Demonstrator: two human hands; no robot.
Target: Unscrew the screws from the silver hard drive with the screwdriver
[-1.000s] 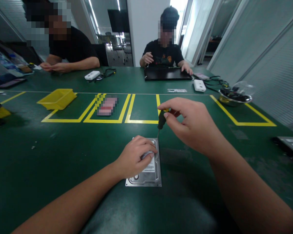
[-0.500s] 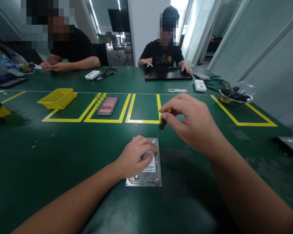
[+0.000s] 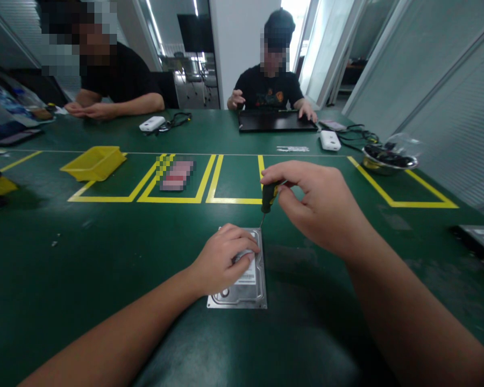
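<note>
A silver hard drive [image 3: 242, 294] with a white label lies flat on the green table in front of me. My left hand [image 3: 223, 260] is laid over its upper left part, fingers curled, gripping it against the table and covering much of the label. Above the drive's far right corner, my right hand [image 3: 317, 201] holds a small screwdriver [image 3: 268, 199] with a dark green and yellow handle between thumb and fingers. The screwdriver stands nearly upright, its thin shaft reaching down to that corner; whether the tip sits in a screw is too small to tell.
Beyond the drive are yellow taped outlines, a yellow bin [image 3: 94, 164] and a blurred pink item [image 3: 177, 176]. A metal bowl [image 3: 389, 164] of dark parts stands right. Two people sit across; one touches a black panel [image 3: 278, 122]. Another device [image 3: 482, 242] lies at the right edge.
The fingers of my right hand have shifted around the screwdriver's handle, so more of the handle shows. My left hand and the hard drive have stayed put.
</note>
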